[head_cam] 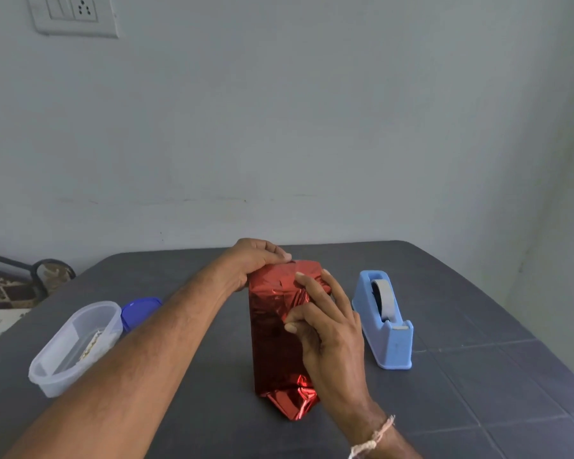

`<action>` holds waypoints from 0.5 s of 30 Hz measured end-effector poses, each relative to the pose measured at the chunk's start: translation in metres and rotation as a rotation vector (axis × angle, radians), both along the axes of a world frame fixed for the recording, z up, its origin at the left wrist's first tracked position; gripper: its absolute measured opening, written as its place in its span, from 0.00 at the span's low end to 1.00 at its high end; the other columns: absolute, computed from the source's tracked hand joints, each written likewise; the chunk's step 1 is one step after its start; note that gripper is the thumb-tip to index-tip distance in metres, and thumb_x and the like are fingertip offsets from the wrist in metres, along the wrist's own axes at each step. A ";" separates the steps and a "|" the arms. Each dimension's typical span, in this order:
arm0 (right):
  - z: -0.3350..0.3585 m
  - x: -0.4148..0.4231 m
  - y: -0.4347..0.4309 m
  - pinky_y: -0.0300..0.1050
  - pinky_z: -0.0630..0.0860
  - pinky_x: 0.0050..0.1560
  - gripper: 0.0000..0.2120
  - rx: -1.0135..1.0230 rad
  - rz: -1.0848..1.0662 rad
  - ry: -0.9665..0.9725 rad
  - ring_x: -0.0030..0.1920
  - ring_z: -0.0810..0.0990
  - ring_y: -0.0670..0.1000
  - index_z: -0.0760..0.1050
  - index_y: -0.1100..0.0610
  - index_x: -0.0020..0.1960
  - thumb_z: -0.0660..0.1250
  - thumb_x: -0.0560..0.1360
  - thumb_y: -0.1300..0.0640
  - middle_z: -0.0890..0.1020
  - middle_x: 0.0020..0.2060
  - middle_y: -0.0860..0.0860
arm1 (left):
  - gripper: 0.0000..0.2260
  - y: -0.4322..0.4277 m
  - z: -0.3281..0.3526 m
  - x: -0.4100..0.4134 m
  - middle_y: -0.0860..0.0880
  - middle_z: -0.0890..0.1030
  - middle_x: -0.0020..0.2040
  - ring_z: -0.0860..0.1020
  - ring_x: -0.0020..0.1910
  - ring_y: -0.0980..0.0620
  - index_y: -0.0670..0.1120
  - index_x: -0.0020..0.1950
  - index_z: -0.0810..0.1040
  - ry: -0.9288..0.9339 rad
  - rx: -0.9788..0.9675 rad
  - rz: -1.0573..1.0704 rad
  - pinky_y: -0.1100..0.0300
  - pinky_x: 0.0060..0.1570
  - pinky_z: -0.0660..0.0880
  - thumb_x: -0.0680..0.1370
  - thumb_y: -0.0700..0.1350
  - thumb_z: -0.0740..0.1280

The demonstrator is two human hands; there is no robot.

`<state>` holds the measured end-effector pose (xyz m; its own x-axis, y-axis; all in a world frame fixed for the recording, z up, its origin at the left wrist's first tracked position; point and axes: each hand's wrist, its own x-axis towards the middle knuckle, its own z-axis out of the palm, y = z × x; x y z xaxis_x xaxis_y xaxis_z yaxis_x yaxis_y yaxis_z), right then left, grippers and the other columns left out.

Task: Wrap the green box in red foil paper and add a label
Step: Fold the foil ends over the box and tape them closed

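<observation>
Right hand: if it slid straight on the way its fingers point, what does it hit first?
Probably the left hand, which grips the far end of the red foil-wrapped box. The right hand rests on that foil, fingers pointing away and leftward; depth is unclear.

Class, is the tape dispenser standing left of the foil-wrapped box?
No, the dispenser stands right of the box, beside the right hand.
</observation>
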<state>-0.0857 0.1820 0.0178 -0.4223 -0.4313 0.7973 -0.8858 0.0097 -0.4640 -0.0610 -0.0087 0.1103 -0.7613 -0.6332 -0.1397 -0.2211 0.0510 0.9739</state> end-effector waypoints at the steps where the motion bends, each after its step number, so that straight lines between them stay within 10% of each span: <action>1: 0.000 0.000 0.000 0.58 0.75 0.59 0.12 0.006 -0.006 -0.002 0.79 0.64 0.51 0.78 0.47 0.43 0.75 0.75 0.63 0.75 0.71 0.38 | 0.06 0.000 0.001 0.000 0.45 0.85 0.41 0.82 0.34 0.52 0.41 0.45 0.84 -0.011 -0.040 0.005 0.63 0.31 0.81 0.72 0.39 0.79; 9: -0.005 0.000 -0.002 0.59 0.76 0.59 0.10 -0.015 0.002 0.001 0.79 0.64 0.51 0.79 0.49 0.43 0.75 0.75 0.63 0.74 0.73 0.40 | 0.12 0.001 0.009 0.002 0.49 0.85 0.37 0.81 0.32 0.56 0.41 0.49 0.86 -0.158 -0.204 -0.037 0.66 0.28 0.76 0.71 0.46 0.80; 15: -0.003 -0.002 -0.001 0.46 0.70 0.58 0.09 -0.007 -0.015 0.015 0.80 0.63 0.50 0.79 0.48 0.43 0.75 0.75 0.61 0.72 0.74 0.38 | 0.28 -0.002 0.001 0.015 0.43 0.88 0.50 0.86 0.52 0.46 0.43 0.53 0.87 -0.112 -0.141 -0.147 0.48 0.62 0.80 0.74 0.67 0.70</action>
